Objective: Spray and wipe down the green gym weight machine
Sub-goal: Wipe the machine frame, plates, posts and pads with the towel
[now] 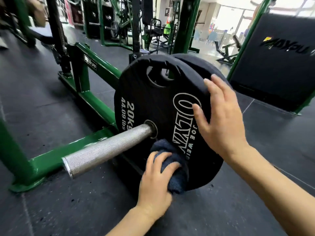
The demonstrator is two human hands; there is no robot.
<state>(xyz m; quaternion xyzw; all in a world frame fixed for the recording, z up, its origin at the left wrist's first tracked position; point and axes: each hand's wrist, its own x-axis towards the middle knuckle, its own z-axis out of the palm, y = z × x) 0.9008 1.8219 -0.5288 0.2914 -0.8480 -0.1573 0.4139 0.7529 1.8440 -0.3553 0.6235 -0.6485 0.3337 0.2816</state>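
Two hands work at the plate (163,106), the black disc loaded on the green machine (95,65), and it serves as the landmark here. Nearest, at the plate's lower face just below its hub, the left hand (156,181) has its fingers curled round a bunched dark blue cloth (172,167) and presses it against the rubber. Higher, at the plate's right edge, the right hand (221,120) lies with straight, spread fingers and holds nothing; it seems to steady the disc, though whether the palm truly touches is hard to tell. Out from the hub, toward the left, runs the bar (109,150), its knurled steel sleeve bare. Behind the plate sits a second plate (201,65), and beyond that the frame's green beams.

The step in hand looks like wiping the plate face. To do it well, brace the rim with the flat hand so the disc does not spin on the bar. Sweep the cloth in arcs round the hub, working into the raised lettering and the grip slot near the top. Refold the cloth when a side is soiled. No spray bottle is in view.
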